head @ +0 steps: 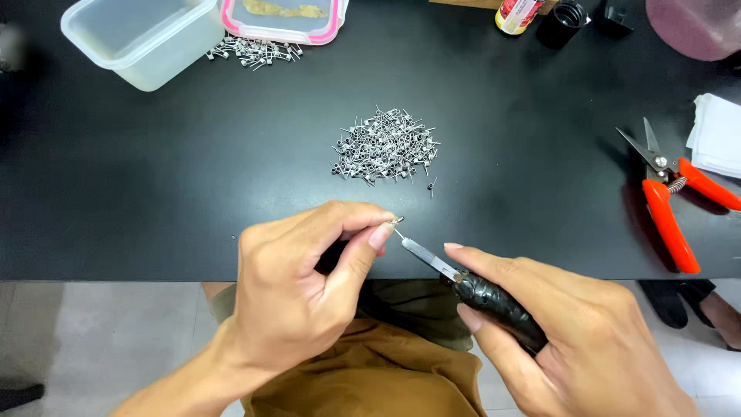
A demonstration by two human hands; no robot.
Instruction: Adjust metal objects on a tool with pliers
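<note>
My left hand (305, 289) pinches a tiny metal coil (397, 221) between thumb and forefinger at the black table's near edge. My right hand (575, 340) grips a tool with a black taped handle (498, 307); its thin metal tip (428, 257) points up-left and touches the coil. A heap of several small metal coils (384, 145) lies on the black table (154, 177) just beyond both hands.
Orange-handled snips (670, 197) lie open at the right, beside white folded paper (718, 135). At the back left stand a clear plastic tub (143, 38), a pink-rimmed lidded box (282, 19) and a smaller scatter of coils (255, 51). A small black bottle (562, 22) stands at the back.
</note>
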